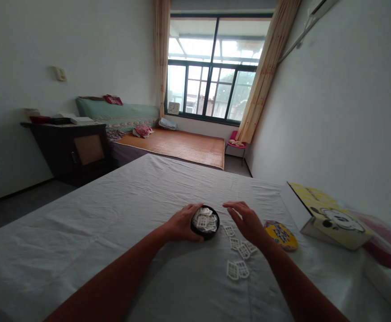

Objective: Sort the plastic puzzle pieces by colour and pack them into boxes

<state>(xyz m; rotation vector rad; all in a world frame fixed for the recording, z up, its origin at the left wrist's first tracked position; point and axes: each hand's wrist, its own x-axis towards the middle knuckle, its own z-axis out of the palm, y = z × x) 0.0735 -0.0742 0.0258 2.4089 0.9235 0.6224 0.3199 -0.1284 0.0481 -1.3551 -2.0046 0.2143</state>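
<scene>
My left hand is curved round the side of a round black tub, which is filled with small white lattice pieces. To the right of the tub, my right hand is over the table with its fingers stretched out, and no object shows in it. Several loose white lattice pieces lie on the cloth beside and below this hand. Past the right wrist lies a round yellow lid-like disc with dark lettering.
A wrinkled white cloth covers the table. At the right stands a yellow-and-white box with a cartoon face, beside a pink plastic bag. Beyond are a mat-covered bed, a dark cabinet and a pink chair.
</scene>
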